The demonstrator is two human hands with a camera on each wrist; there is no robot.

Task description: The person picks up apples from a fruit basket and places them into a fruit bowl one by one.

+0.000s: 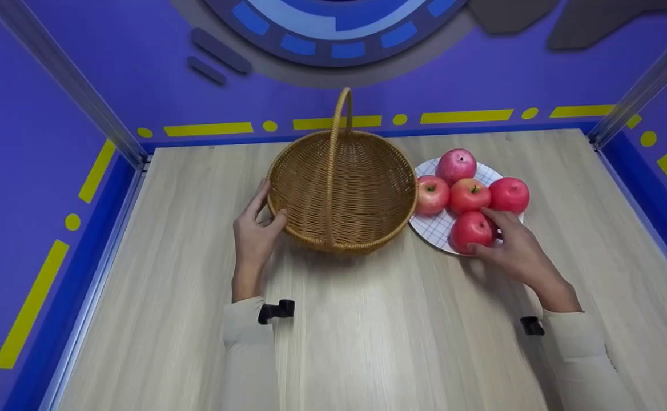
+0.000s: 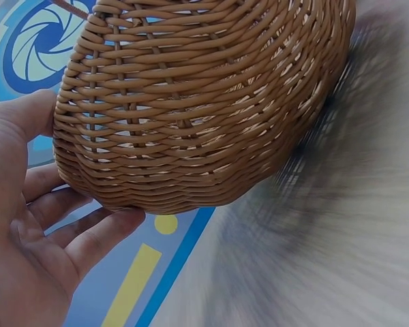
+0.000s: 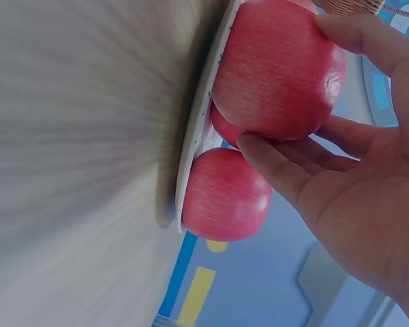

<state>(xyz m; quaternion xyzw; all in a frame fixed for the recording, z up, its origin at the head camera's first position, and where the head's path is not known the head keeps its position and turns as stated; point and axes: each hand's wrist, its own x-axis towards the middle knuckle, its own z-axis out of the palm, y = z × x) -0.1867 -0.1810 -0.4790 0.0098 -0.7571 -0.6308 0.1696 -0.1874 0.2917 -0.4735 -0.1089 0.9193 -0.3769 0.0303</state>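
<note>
A brown wicker basket (image 1: 368, 188) with an arched handle stands on the table with nothing inside. My left hand (image 1: 256, 234) holds its left side, thumb by the front rim and fingers along the outer wall; the left wrist view shows these fingers (image 2: 99, 238) against the weave. To the right, a white plate with a blue grid pattern (image 1: 429, 228) carries several red apples. My right hand (image 1: 513, 248) grips the nearest apple (image 1: 470, 233) between thumb and fingers. In the right wrist view this apple (image 3: 279, 71) sits beside another apple (image 3: 226, 194) at the plate's edge.
The light wood table (image 1: 368, 342) runs back to a blue-purple wall (image 1: 139, 85) with yellow marks. Side walls stand at left and right. The basket's right rim overlaps the plate's left edge from above.
</note>
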